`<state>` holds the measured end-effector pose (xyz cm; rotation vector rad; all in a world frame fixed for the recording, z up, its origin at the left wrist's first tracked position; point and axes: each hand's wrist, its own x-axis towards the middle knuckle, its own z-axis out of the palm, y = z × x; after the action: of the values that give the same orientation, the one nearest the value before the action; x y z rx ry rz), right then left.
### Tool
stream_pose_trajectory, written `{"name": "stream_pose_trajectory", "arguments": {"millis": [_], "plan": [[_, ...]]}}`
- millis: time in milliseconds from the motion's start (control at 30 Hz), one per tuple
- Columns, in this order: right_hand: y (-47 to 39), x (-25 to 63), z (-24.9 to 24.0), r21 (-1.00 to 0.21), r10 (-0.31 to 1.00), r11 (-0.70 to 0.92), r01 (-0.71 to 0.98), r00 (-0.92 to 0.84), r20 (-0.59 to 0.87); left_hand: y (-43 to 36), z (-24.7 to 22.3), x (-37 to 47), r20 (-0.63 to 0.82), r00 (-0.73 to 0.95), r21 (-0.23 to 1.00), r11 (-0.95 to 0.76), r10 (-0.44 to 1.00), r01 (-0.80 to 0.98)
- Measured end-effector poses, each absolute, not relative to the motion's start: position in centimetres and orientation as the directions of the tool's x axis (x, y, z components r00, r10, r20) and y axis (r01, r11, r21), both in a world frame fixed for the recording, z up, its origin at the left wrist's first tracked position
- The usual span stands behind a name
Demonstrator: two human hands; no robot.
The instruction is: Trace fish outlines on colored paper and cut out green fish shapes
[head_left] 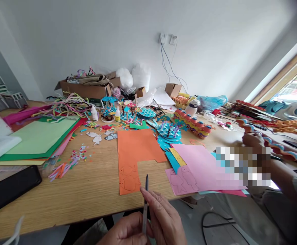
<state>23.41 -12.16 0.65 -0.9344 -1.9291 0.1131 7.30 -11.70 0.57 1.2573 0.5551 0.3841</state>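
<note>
Pen at the table's near edge, between both hands
Left hand (129,231) grips the pen (145,207) near its lower end; right hand (165,216), fingers extended, lies against the barrel. Apply light, even pressure. Beyond: orange sheet (135,146) with fish outlines; blue pieces (164,144) crowd its right edge.

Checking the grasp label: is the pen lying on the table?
No, the left hand holds the pen beside the right hand.

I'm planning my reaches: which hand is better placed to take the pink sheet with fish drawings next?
Probably the right hand: it is nearer the pink sheet, while the left hand grips the pen.
</note>
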Motion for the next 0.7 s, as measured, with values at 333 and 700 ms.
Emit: {"name": "stream_pose_trajectory", "arguments": {"millis": [333, 700], "plan": [[-12.8, 24.0, 1.2, -0.490, 0.700, 0.667, 0.561, -0.248, 0.669, -11.7, 1.1, 8.1, -0.168, 0.847, 0.950, 0.313, 0.505, 0.002], [-9.3, 24.2, 1.6, -0.845, 0.906, 0.312, 0.434, 0.131, 0.402, -7.0, 4.8, 3.2, 0.121, 0.594, 0.710, -0.487, 0.795, 0.509]]}}
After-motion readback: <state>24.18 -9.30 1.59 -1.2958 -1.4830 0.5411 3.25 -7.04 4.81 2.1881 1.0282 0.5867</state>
